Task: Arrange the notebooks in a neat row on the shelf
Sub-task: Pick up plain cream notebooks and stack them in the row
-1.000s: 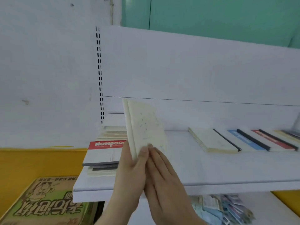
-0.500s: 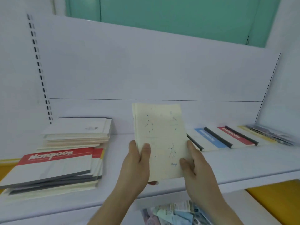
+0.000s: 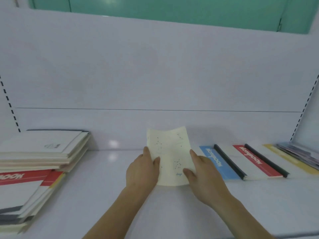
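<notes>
Notebooks are the job, and the one in hand is a cream notebook with faint star drawings, held low over the white shelf just left of the row. Nearest the camera, the left hand grips its left edge, thumb on the cover and fingers hidden beneath; the right hand holds the right edge the same way, thumb pressed near the lower corner. Both hands are closed on the book, not loose. To do this step well, I would lower it flat, slide it right until its edge overlaps the blue notebook as its neighbours overlap, and square its front edge with theirs before letting go. Beyond, the red notebook and a yellow one continue the row. Far left, two untidy stacks wait.
</notes>
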`<state>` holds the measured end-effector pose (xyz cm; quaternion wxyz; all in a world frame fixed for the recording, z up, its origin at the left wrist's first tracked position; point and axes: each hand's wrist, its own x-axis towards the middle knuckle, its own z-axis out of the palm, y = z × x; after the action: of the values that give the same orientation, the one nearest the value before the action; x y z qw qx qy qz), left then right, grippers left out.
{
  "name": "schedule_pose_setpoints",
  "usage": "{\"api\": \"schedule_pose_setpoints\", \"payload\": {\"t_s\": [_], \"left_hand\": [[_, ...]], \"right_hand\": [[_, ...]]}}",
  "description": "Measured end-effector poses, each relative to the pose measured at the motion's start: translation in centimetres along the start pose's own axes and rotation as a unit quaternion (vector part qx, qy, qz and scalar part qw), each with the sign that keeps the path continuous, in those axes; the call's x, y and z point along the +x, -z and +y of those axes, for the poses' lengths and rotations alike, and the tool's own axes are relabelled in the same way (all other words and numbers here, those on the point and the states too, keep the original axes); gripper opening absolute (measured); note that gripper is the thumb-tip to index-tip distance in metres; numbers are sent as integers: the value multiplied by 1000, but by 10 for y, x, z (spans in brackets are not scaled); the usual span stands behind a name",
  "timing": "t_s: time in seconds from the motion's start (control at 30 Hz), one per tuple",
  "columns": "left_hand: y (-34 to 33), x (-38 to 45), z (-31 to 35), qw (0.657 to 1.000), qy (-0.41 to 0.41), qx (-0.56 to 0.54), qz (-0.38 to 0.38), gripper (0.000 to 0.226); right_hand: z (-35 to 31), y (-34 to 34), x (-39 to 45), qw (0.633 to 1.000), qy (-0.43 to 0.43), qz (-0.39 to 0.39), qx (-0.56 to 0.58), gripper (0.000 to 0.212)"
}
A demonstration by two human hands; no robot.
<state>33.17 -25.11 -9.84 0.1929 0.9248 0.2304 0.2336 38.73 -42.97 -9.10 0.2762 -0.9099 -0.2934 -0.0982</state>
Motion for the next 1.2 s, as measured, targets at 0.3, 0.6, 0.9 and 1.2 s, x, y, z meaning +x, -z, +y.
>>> {"api": "schedule_pose_setpoints", "payload": {"t_s": [0.3,0.6,0.9,1.2], "left_hand": [[-23,27,-5,996,17,87,-16,35],[-1,14,-15,984,-19,5,-178,72],[15,10,-11,970,-11,-42,-240,85],[16,11,-10,966,-24,-4,-258,88]], "right_hand": [[26,-25,33,991,10,-62,-117,56],[33,-20,38,985,29,-130,-111,89],[22,-8,38,969,36,-212,-121,101],[21,-11,43,975,30,-203,-85,73]]}}
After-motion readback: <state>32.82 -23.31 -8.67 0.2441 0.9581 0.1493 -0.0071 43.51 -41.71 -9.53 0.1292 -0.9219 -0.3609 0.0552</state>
